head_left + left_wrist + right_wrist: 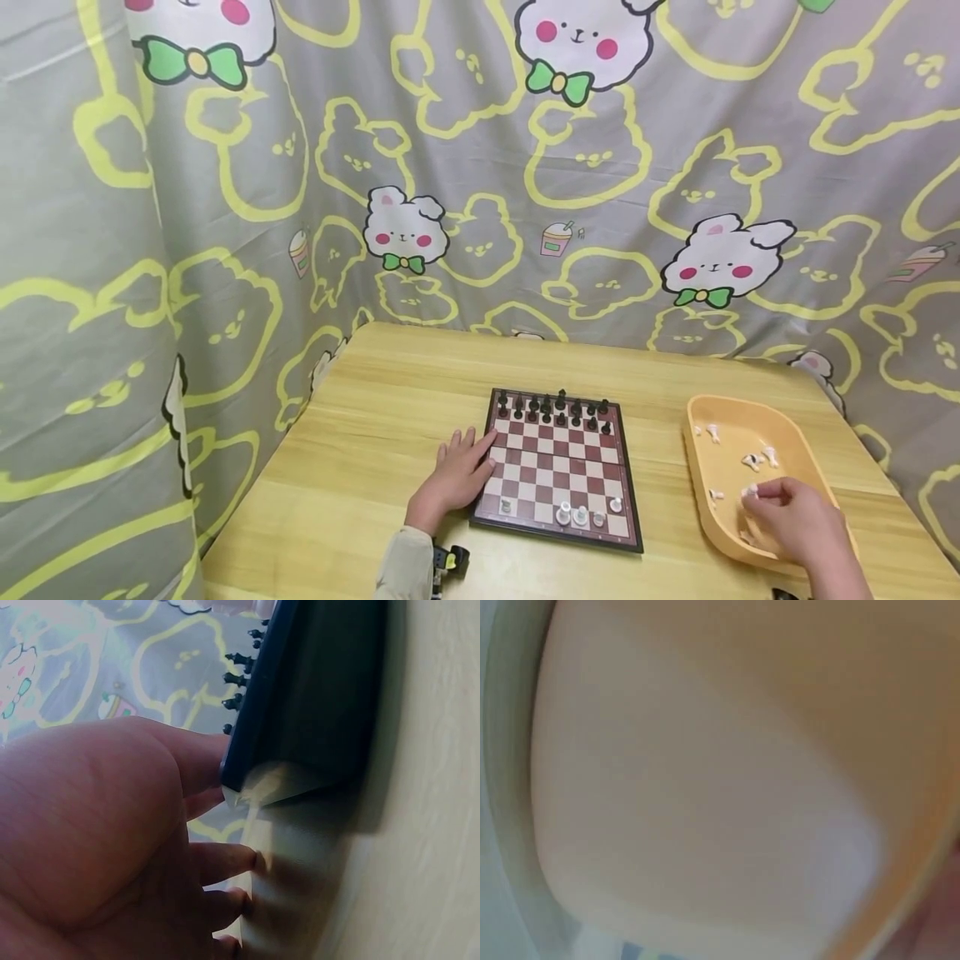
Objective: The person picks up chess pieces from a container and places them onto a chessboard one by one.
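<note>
Surface and room: a pale wood-grain worktop is backed and flanked by a grey curtain, printed with yellow outlines and white rabbit heads in green bows. A chessboard is placed near the middle of the worktop, slightly turned. Its far side is occupied by two rows of black pieces; five white pieces are stood along its near side. An orange tray is set to the right, well apart from the board, with loose white pieces scattered on its floor.

Hand pose: the left hand is laid at the board's left edge, touching it, with fingers spread; its grip is wide and nothing is held. A light sleeve is seen at that forearm. The right hand is held over the near part of the tray, and its grip is narrow: a small white piece is pinched between the fingertips. The right wrist view is blurred, and the fingertips cannot be made out there.
</note>
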Motion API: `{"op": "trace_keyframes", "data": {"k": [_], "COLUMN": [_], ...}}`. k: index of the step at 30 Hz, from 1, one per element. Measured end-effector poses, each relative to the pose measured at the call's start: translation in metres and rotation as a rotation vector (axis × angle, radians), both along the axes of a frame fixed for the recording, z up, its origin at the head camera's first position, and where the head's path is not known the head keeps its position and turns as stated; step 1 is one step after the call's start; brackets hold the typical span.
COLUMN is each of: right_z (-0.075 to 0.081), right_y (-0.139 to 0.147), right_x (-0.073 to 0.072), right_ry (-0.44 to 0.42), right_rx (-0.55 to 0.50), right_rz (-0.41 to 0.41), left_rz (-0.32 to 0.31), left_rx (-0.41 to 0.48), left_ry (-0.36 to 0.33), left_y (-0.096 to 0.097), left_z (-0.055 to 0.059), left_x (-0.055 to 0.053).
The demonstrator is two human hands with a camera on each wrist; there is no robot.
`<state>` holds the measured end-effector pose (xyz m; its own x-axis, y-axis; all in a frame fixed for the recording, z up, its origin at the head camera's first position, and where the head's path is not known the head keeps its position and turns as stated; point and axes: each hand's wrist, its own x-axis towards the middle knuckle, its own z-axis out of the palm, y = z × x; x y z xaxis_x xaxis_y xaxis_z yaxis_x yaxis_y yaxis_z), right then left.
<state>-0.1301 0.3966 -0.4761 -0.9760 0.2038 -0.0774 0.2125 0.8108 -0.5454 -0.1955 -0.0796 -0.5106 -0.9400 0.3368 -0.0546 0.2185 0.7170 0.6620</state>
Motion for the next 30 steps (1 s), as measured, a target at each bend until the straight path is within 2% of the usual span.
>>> {"op": "trace_keyframes", "data": {"k": [4, 8, 11, 14, 18, 23, 26, 30], "right_z": [-0.003, -0.002, 0.004, 0.006, 0.009, 0.011, 0.011, 0.008], "right_y": [-0.011, -0.032, -0.052, -0.071, -0.090, -0.104, -0.107, -0.110], "right_x": [0.003, 0.001, -0.005, -0.011, -0.013, -0.013, -0.012, -0.011], "right_ry": [0.290, 0.524, 0.689, 0.803, 0.834, 0.785, 0.755, 0.737], "right_rx": [-0.062, -0.238, -0.317, -0.330, -0.320, -0.296, -0.319, -0.377], "right_rz": [-0.096, -0.168, -0.137, -0.040, 0.029, -0.016, -0.044, -0.040], "left_rz": [0.001, -0.004, -0.003, 0.002, 0.001, 0.002, 0.004, 0.000], "left_rx": [-0.002, 0.002, 0.002, -0.002, 0.003, 0.008, -0.006, -0.017], "left_ry": [-0.006, -0.010, -0.007, -0.003, -0.004, -0.010, -0.009, -0.005], "left_y": [0.001, 0.002, 0.002, 0.001, -0.001, -0.002, -0.001, -0.003], "left_z": [-0.003, -0.005, -0.005, -0.004, -0.002, -0.004, -0.006, -0.009], "left_x": [0.000, -0.001, -0.002, -0.002, -0.001, -0.002, -0.005, -0.006]}}
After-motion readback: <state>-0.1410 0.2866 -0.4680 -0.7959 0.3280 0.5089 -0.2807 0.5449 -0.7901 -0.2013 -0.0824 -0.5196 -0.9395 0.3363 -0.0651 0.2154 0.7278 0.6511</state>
